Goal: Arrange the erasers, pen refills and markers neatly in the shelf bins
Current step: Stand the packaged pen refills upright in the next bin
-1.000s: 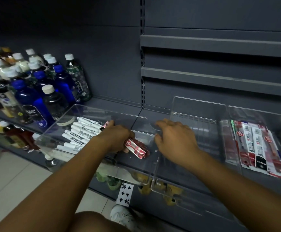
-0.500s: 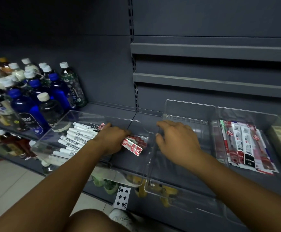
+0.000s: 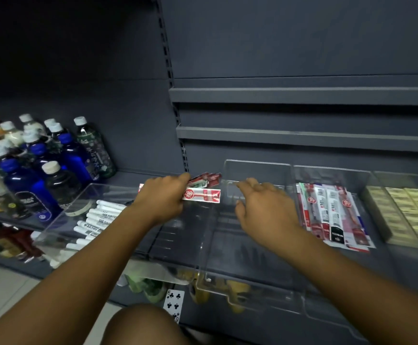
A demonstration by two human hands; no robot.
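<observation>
Dark grey shelf (image 3: 138, 175) carrying clear bins side by side. Bottles (image 3: 38, 170) crowd its left end. Left bin (image 3: 108, 186): white markers (image 3: 98, 217) lie in its left half. Third bin (image 3: 332, 174): refill packs (image 3: 327, 212) lying flat. Far right: rows of yellowish erasers (image 3: 407, 215). Left grip (image 3: 163, 195) curled round a held bunch of packs (image 3: 205, 195), above the left bin's far right corner; the packs jut rightward from the knuckles. Right grip (image 3: 265, 207) loosely spread, holding nothing, over the middle bin (image 3: 257, 170), near the bunch but apart. Playing card (image 3: 174, 303) below the shelf edge.
</observation>
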